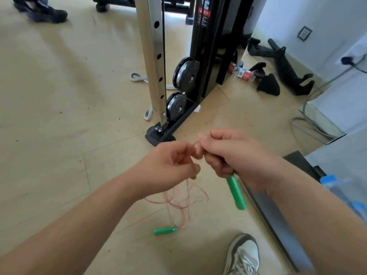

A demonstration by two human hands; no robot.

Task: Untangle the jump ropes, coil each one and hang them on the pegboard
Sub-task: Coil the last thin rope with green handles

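Observation:
My right hand (234, 153) grips a green jump-rope handle (236, 193) that points down out of the fist. My left hand (172, 163) is right beside it, fingertips touching, and pinches the thin red cord. The red cord (182, 203) hangs from my hands in loose tangled loops down to the floor. It ends at a second green handle (164, 230) lying on the wooden floor below my hands. No pegboard is in view.
A cable machine's steel upright (156, 72) with black pulleys (186, 74) stands just ahead. A white thick rope (137, 78) lies behind it. Black attachments (286, 64) sit by the right wall. My shoe (244, 255) is at bottom; another person's shoe (47, 12) is top left.

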